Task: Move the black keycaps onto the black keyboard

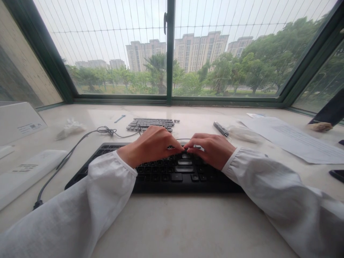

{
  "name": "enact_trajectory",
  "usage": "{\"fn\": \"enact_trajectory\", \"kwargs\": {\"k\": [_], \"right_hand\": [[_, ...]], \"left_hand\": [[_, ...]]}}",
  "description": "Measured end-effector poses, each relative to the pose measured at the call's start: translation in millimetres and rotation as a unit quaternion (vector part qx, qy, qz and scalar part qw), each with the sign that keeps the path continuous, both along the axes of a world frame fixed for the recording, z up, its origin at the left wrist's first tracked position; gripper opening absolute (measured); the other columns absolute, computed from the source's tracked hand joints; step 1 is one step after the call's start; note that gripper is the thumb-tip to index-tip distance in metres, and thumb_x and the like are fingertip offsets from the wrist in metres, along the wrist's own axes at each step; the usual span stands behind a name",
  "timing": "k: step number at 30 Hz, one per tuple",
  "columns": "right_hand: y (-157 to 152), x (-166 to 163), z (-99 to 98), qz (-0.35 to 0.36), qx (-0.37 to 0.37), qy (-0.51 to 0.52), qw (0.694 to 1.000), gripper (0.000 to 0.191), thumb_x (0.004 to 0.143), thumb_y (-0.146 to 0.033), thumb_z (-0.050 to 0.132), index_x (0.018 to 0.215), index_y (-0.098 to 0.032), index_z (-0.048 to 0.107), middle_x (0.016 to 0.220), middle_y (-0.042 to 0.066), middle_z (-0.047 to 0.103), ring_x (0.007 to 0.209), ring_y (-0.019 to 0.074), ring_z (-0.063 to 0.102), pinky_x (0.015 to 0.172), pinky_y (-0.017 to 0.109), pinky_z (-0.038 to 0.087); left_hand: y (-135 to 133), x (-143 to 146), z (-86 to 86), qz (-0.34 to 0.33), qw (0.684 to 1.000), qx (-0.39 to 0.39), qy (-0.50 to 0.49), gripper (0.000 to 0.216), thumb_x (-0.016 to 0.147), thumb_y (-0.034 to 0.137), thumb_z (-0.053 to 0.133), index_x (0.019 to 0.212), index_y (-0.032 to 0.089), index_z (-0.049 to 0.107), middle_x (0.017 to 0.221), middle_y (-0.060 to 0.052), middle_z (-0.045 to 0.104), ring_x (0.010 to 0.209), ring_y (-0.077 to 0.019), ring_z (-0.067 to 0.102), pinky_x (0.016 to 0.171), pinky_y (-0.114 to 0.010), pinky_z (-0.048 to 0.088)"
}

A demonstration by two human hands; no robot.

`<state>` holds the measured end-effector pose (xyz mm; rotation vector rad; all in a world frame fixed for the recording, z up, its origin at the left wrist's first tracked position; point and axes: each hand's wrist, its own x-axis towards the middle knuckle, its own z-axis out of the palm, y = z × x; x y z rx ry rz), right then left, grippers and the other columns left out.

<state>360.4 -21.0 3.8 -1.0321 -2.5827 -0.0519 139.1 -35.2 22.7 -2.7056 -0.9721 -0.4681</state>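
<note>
A black keyboard (158, 186) lies in front of me, with many of its keycaps off and some larger caps in place at its right half. Over its upper right part, my left hand (152, 145) comes in from the left, thumb and finger pinched together. My right hand (212, 147) meets it from the other side, also closed in a pinch. Their fingertips almost touch, just above the keys. Whatever sits between them is too small to make out. Behind the keyboard, loose keycaps (150, 124) lie in rows, partly hidden by my left hand.
Left are a cable (77, 143), a small blue tool (119, 118), crumpled plastic (70, 128) and a white box (29, 170). A dark pocket tool (220, 129), a clear bag (243, 134) and a paper sheet (292, 138) lie right. The window (169, 53) closes off the back.
</note>
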Motion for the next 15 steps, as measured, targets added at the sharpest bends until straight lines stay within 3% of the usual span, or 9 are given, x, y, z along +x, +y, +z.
{"fn": "enact_trajectory", "kwargs": {"k": [15], "right_hand": [[-0.2,0.6,0.6,0.001,0.018,-0.009,1.000,0.018,0.090,-0.031,0.053,0.096,-0.028,0.069,0.099,0.001,0.068,0.087,0.0152,0.064,0.067,0.026,0.039]], "left_hand": [[-0.5,-0.9,-0.2,-0.006,1.000,0.017,0.013,0.023,0.091,0.036,0.051,0.092,0.035,0.074,0.071,0.002,0.072,0.062,-0.0091,0.063,0.055,-0.022,0.031]]}}
